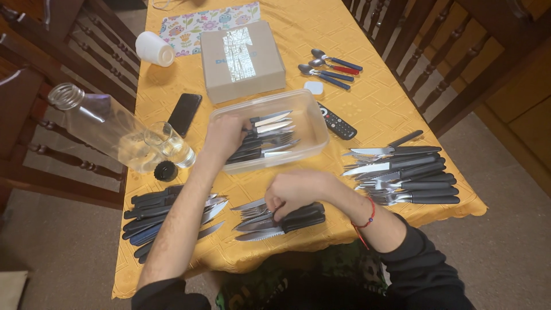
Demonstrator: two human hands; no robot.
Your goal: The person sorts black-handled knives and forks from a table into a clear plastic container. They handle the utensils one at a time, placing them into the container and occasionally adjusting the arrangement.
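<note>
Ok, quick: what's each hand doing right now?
Left hand: inside the clear plastic container, closed on black-handled cutlery.
Right hand: closed on the cutlery bundle at the table edge.

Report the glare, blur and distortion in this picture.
Head view: warm indoor light; glare on the tape strip of the cardboard box and on the clear bottle; left hand in the plastic tub slightly motion-blurred; right hand sharper; wide-angle lens bends the table edges.

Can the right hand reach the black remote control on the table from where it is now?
Probably yes. The right hand rests on a cutlery bundle near the table edge, and the remote control lies uncovered just beyond the clear plastic container. Only bare tablecloth lies between them.
</note>
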